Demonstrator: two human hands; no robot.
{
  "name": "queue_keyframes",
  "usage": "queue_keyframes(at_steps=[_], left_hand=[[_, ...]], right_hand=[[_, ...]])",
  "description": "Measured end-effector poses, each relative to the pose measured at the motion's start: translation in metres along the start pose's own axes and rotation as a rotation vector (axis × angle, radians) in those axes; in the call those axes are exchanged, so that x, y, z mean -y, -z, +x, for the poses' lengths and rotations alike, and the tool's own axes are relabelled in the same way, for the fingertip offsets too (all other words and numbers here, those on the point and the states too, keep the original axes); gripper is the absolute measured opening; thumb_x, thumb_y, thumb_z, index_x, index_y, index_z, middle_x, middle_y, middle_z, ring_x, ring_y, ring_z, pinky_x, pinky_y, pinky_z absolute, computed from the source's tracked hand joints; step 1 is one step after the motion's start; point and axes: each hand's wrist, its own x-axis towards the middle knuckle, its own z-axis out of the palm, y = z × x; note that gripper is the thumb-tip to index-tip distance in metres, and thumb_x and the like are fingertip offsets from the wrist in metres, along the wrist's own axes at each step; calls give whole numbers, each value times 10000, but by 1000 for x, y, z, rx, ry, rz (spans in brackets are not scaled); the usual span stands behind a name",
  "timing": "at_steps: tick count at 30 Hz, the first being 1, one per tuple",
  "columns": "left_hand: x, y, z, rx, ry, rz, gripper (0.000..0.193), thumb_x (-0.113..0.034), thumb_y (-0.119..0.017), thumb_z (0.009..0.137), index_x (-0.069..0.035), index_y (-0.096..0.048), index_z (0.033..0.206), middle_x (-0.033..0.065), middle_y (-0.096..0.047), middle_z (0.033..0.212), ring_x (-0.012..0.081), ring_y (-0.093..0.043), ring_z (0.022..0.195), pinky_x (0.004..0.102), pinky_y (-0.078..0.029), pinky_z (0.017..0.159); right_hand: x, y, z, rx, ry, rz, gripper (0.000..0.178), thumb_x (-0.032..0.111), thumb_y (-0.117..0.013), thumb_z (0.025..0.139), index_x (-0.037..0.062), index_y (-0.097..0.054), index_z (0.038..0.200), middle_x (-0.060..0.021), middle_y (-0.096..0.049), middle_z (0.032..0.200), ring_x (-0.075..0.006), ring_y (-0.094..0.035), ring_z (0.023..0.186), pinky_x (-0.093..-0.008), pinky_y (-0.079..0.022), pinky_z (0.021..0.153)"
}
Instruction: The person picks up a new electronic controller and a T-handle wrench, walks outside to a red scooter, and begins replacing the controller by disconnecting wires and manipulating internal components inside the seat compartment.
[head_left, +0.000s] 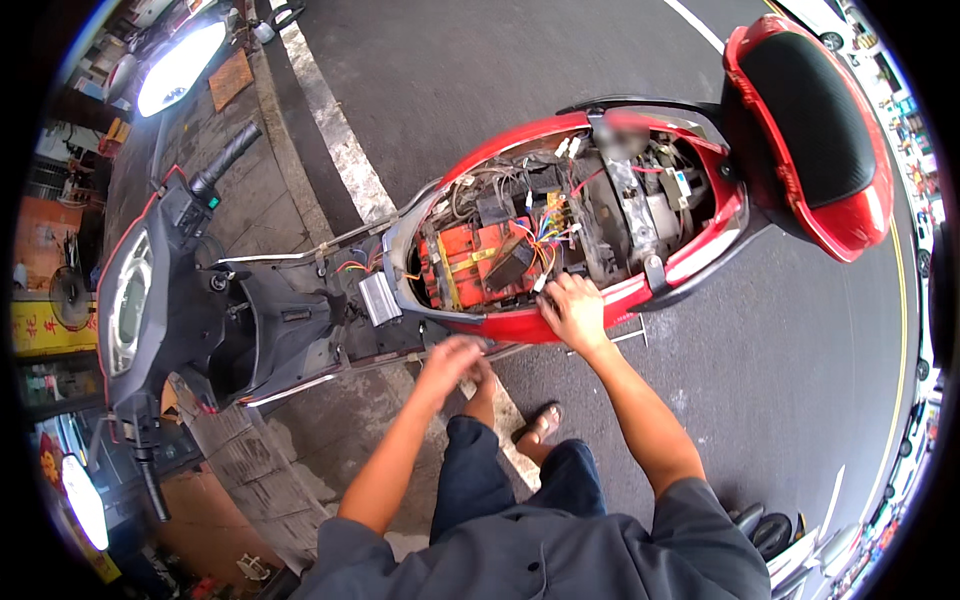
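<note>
A red scooter (470, 325) stands across the view, its seat area uncovered so the inside lies open. My right hand (574, 308) is at the near rim of this opening, fingers bent over the edge beside a white plug (540, 283); what the fingertips grip, if anything, is hidden. Lower left, outside the body, my left hand (452, 366) hangs above my knee, its fingers curled and smeared by motion. Inside lie orange-red battery blocks (470, 258) with a yellow strap. A bundle of coloured wires (548, 232) spreads over them, next to a dark flat piece (513, 265).
The black seat (810, 120) is tipped up at the right. A silver finned box (380, 299) sits on the floorboard. Handlebar (225, 162) and display (130, 300) are at the left. Asphalt road (780, 330) stretches right; pavement (240, 440) and a floor fan (70, 285) are left.
</note>
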Motion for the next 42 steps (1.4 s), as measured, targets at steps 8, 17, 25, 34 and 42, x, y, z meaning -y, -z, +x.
queue_keyframes(at_steps=[8,17,25,34,42], left_hand=[[-89,-5,111,-74,-51,65,279,-261,-581,914,-43,-625,1083,65,-681,941,140,-639,817,303,-506,723],[-80,-24,240,-173,121,-84,380,-227,-550,919,-30,-519,1243,122,-556,1276,254,-520,1172,419,-394,1007],[-111,-16,228,18,-30,-195,306,-221,-582,906,-47,-585,1157,74,-587,1249,182,-519,1159,373,-351,1039],[-124,-10,201,-68,-68,-12,252,-157,-551,927,-50,-621,1145,21,-636,1134,140,-563,1071,309,-405,949],[-133,-24,196,-220,4,-68,196,-173,-571,925,-57,-633,1070,51,-670,988,157,-637,872,288,-494,794]], right_hand=[[-6,8,2,58,-59,182,258,321,-665,791,81,-595,731,-85,-540,750,-279,-556,785,-394,-421,715],[1,8,6,31,-177,214,323,340,-662,801,64,-591,649,-77,-519,653,-271,-551,702,-381,-400,671],[-5,8,20,20,-300,248,198,261,-667,798,68,-624,781,-90,-552,741,-285,-561,760,-394,-416,706],[-32,7,134,-89,-177,420,192,60,-624,732,45,-576,917,-118,-566,904,-329,-557,920,-413,-454,789],[-63,-45,148,262,-130,593,196,182,-617,800,65,-614,957,-140,-646,917,-341,-608,890,-449,-474,776]])
